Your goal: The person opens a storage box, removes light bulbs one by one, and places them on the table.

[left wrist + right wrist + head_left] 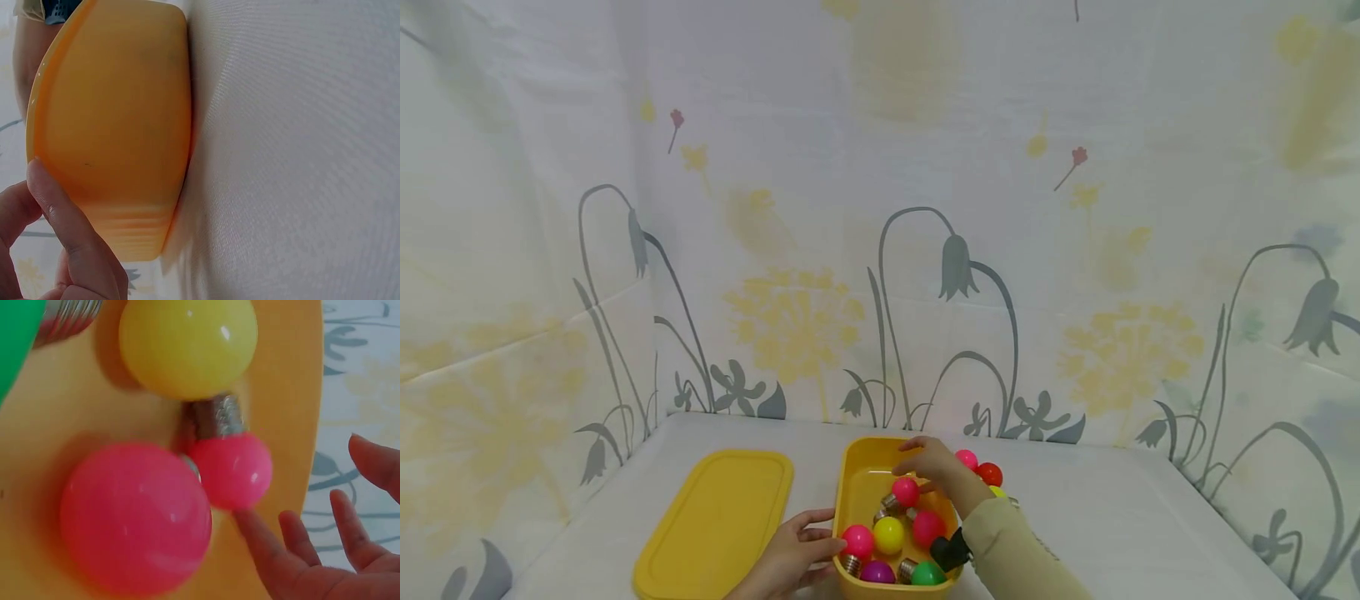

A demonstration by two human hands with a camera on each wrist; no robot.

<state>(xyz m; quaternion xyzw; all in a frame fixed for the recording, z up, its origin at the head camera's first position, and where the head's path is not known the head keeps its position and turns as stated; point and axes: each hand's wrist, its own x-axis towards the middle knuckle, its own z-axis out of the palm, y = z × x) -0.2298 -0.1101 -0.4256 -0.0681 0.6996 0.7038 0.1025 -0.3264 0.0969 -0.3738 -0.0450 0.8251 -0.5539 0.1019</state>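
A yellow plastic box (847, 467) holds several toy light bulbs with silver screw bases. My left hand (797, 554) holds the box's left rim; in the left wrist view, a fingertip (39, 178) lies against the rim. My right hand (934, 467) reaches over the far right part of the box with its fingers spread. One fingertip is at or just touching a small pink bulb (234, 472). Next to that lie a bigger pink bulb (134, 519) and a yellow bulb (190, 344). Purple (877, 572) and green (928, 573) bulbs lie at the near end.
To the left of the box, a yellow lid (715, 521) lies flat on the white table (1120, 533). More bulbs, including a red one (990, 474), sit right of the box, partly behind my right arm. A flower-print curtain (880, 208) hangs behind.
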